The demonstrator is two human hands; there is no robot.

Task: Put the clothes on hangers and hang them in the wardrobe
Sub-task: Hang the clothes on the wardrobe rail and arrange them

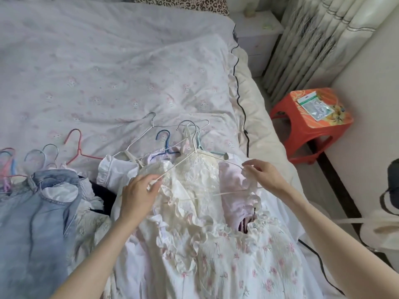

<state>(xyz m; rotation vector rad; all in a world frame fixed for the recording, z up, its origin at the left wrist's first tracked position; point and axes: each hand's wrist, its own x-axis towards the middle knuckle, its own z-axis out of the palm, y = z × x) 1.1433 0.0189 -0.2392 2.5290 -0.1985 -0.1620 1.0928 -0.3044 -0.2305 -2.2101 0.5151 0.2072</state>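
Scanning left to right, I log what I can make out.
Writing: I read none; the packet on the stool is too small and blurred to read.
Hanger cluster, far left point(7, 167): thin pink, blue and lilac plastic hangers bunched at the frame edge; overlap stops me counting them.
Jeans point(36, 212): one pale blue denim pair, flat on the bed, waistband beside two grey wire hooks.
Pink hanger point(78, 147): one, thin, lying bare on the quilt.
Quilt point(108, 61): lilac cotton, faint pink cartoon print, creased, ruffled edge with dark piping.
Left hand point(138, 190): fingers curled, pinching the left end of the white hanger.
White hanger point(195, 152): one, thin wire, triangular, hook pointing up the bed, lying on top of the cream top.
Other hooks behind: silver, dark blue and pale teal, one each that I can tell apart.
Cream top point(194, 186): lace and ruffles, narrow straps, on the heap of clothes at the near edge of the bed; wardrobe not in view.
Floral dress point(248, 255): white, small pink flowers, shirred, under the cream top.
Right hand point(262, 175): fingertips narrow, pinching the hanger's right shoulder.
Stool point(311, 134): one, red plastic, floral printed top, on the floor beside the bed.
Packet point(316, 107): one, clear plastic, flat on the stool.
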